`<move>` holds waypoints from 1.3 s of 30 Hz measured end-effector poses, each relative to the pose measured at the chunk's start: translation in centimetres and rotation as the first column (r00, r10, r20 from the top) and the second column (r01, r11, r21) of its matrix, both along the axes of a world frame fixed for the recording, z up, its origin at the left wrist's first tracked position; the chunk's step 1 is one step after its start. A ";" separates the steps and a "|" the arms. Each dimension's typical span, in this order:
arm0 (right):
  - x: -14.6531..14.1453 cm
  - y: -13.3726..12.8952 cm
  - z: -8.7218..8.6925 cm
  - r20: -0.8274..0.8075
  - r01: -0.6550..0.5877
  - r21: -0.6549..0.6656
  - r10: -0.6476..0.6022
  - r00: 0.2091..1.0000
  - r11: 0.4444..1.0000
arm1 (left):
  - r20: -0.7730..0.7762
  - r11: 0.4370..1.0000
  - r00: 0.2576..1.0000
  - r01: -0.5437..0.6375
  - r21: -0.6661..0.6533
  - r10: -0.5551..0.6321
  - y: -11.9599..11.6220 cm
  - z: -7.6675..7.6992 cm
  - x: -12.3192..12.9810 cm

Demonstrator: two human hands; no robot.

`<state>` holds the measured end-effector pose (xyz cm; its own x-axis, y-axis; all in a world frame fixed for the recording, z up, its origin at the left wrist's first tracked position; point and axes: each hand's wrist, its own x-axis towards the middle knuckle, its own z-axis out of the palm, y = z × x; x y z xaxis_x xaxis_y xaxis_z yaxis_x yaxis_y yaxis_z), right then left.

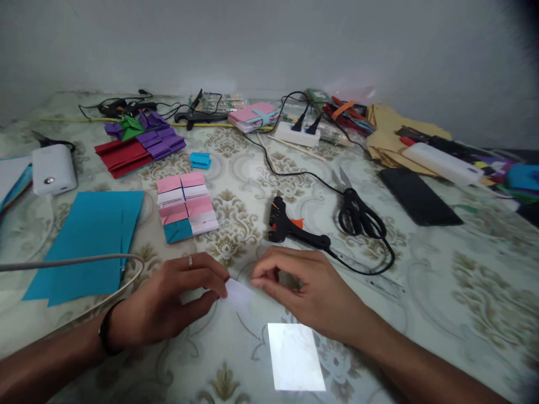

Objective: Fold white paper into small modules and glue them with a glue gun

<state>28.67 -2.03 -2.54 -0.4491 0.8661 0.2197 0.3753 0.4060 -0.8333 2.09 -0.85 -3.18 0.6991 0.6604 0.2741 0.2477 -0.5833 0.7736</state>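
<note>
My left hand (181, 294), with a ring and a black wristband, pinches a small white paper piece (239, 294) at its left end. Just right of that piece is my right hand (298, 286), its thumb and fingertips pressed together; whether anything is between them is too small to tell. A white paper rectangle (296, 357) lies on the table below my right hand. Beyond my hands sit a folded pink, white and blue paper piece (186, 206) and a black glue gun (290, 227).
Blue paper sheets (92, 241) lie left, with a cable (76, 260) across them. Scissors (353, 207), a phone (419, 196) and a white power strip (297, 134) are beyond. Red and purple folded papers (141, 145) are at the back left.
</note>
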 end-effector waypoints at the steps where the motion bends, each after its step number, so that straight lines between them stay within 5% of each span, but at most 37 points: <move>1: 0.0 0.0 0.0 0.008 0.002 0.002 -0.003 1.000 1.000 | 0.000 1.000 1.000 0.011 0.006 -0.011 0.0 0.0 0.1; 14: -0.3 0.2 -0.1 0.045 -0.029 -0.035 0.030 0.999 0.999 | -0.041 0.999 0.999 0.028 -0.030 -0.030 -0.2 -0.1 0.1; 28: 0.0 0.2 0.1 0.100 -0.041 -0.027 0.044 0.994 0.999 | -0.043 0.994 0.994 -0.104 -0.035 0.102 -0.4 -0.1 -0.2; 39: -0.2 0.0 -0.2 0.020 -0.028 0.007 0.027 0.999 1.000 | -0.052 0.994 0.995 -0.094 -0.062 0.090 -0.5 0.2 -0.3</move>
